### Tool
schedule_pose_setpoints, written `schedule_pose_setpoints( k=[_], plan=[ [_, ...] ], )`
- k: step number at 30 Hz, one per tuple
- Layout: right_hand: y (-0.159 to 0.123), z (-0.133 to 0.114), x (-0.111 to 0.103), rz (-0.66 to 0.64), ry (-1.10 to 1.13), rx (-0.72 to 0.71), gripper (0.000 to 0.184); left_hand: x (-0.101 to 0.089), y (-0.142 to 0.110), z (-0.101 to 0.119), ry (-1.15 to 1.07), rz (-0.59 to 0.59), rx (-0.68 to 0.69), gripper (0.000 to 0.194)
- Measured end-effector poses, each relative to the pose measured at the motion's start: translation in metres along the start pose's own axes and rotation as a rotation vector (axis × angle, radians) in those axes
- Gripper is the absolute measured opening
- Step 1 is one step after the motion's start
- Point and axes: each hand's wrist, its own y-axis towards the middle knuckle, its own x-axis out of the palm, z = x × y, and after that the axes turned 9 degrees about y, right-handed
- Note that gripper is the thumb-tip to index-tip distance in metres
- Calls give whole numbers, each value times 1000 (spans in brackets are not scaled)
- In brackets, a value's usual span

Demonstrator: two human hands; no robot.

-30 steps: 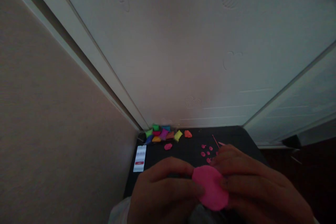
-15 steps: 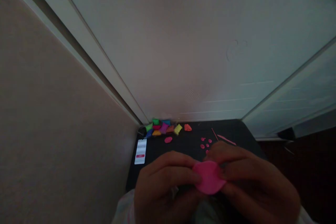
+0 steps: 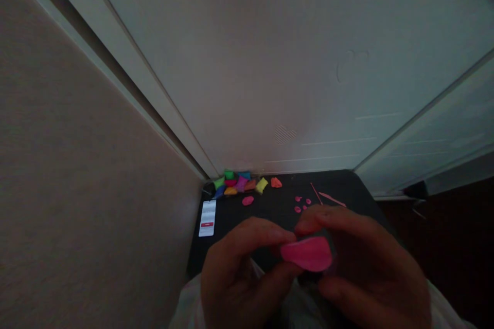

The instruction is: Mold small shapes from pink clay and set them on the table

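A flat pink clay disc [image 3: 307, 254] is held between both hands above a small black table [image 3: 278, 213]. My left hand [image 3: 241, 272] pinches its left edge with finger and thumb. My right hand [image 3: 366, 267] curls round its right side, fingers over the top and thumb under. The disc is tilted so that it shows nearly edge-on. Behind the hands, small pink clay bits [image 3: 303, 203] and thin pink sticks [image 3: 328, 197] lie on the table.
A pile of coloured clay packets [image 3: 240, 183] sits at the table's back left, with an orange lump [image 3: 276, 182] and a pink lump [image 3: 247, 200] near it. A white phone [image 3: 207, 218] lies at the left edge. Walls close in behind and left.
The disc has tipped from facing the camera to nearly edge-on, and both hands have shifted a little with it. The view has risen slightly.
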Motion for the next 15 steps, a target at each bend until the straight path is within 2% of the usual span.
schedule_pose_setpoints(
  k=[6, 15],
  plan=[
    [6, -2, 0, -91, 21, -24, 17, -3, 3, 1, 47, -36, 81, 33],
    [5, 1, 2, -86, 49, -9, 14, -8, 3, -2, 75, -123, 158, 29]
  ],
)
